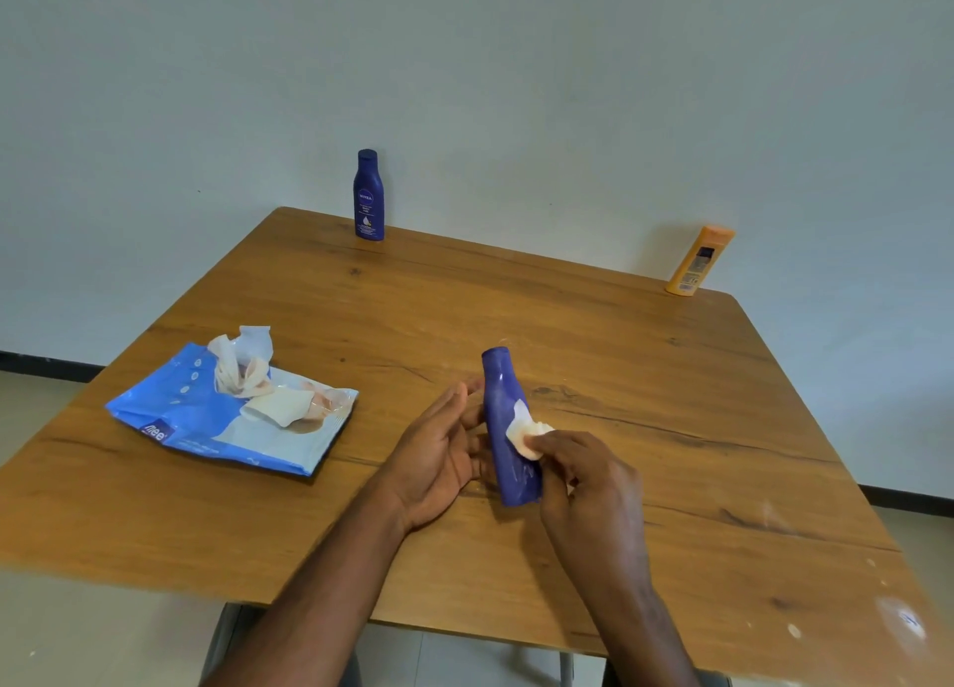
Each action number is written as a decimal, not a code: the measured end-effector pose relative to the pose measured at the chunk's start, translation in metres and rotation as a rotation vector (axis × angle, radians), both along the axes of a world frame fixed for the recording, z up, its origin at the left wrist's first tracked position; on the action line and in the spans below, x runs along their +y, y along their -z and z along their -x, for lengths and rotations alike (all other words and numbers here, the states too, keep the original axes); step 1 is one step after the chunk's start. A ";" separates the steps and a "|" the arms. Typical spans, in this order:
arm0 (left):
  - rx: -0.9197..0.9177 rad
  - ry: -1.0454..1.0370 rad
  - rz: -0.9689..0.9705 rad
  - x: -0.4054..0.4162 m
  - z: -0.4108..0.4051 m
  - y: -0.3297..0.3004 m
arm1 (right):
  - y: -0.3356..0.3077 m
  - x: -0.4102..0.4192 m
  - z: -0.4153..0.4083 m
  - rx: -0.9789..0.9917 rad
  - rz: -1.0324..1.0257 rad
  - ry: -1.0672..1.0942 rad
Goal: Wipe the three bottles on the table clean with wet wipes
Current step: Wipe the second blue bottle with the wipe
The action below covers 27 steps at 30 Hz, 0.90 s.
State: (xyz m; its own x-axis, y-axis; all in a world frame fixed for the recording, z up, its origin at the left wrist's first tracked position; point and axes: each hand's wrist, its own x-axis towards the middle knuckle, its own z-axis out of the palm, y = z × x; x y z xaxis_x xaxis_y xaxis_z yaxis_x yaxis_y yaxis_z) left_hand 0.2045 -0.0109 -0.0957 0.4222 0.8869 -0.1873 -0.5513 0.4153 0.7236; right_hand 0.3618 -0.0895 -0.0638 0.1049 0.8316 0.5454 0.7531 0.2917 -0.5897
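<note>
Left hand: the left hand lies palm up and half open, its fingers lightly bent against the left side of the near blue bottle; whether it grips the bottle or only supports it, I cannot tell.
Right hand: the right hand pinches a small white wet wipe between thumb and fingers and presses it on the bottle.
Near blue bottle: it is between the two hands, tilted, its cap end pointing away from the person; the bottom end is beside the right hand's fingers.
Wipe packet: a blue packet of wipes lies flat to the left of the left hand, well apart from it, with a white wipe sticking out of its open flap.
Second blue bottle: the far blue bottle stands upright far beyond the left hand, at the far edge of the table.
Orange bottle: the orange bottle stands far beyond the right hand and to its right, at the far right corner.
</note>
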 end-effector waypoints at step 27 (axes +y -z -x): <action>-0.059 -0.143 0.031 0.008 -0.002 0.007 | 0.005 -0.016 0.025 -0.249 0.041 -0.185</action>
